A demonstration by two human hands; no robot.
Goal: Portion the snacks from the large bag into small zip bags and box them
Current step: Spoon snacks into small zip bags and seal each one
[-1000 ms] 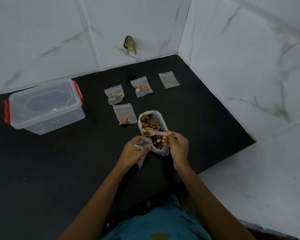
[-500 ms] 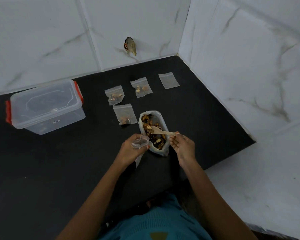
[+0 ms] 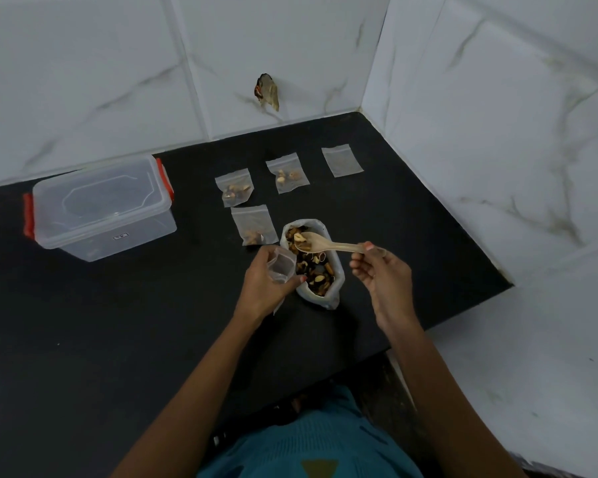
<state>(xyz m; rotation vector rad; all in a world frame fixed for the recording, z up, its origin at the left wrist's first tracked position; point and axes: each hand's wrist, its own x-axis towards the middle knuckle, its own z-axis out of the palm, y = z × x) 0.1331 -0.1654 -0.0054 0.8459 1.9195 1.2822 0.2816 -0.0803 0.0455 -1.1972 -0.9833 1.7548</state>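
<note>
Pinching the tail of the wooden spoon [image 3: 328, 244] between thumb and fingertips, my right hand [image 3: 384, 274] holds its bowl, loaded with a few pieces, over the far end of the large bag [image 3: 313, 267]. My left hand [image 3: 261, 291] grips a small zip bag [image 3: 282, 263] just to the left of the large bag, fingers curled round it so its mouth gapes. To do this scoop well, I think I should keep the spoon level, bring it the short way across to the open mouth while staying above the large bag as long as I can, so strays fall back in, then tip the bowl slowly once its lip is inside the plastic. My left fingers need to keep that mouth spread; if it folds shut the pieces will land on the black counter [image 3: 118, 339]. By my count there are five small zip bags: the one I hold, three lying with snacks inside, namely the left one [image 3: 234, 191], the middle one [image 3: 287, 172] and the nearest one [image 3: 254, 225], and one flat empty one [image 3: 342, 160] far right near the wall. One large bag, one spoon, and one clear box [image 3: 101, 207] with red clips, lid on, well off to the left; I can't make out anything inside it.
</note>
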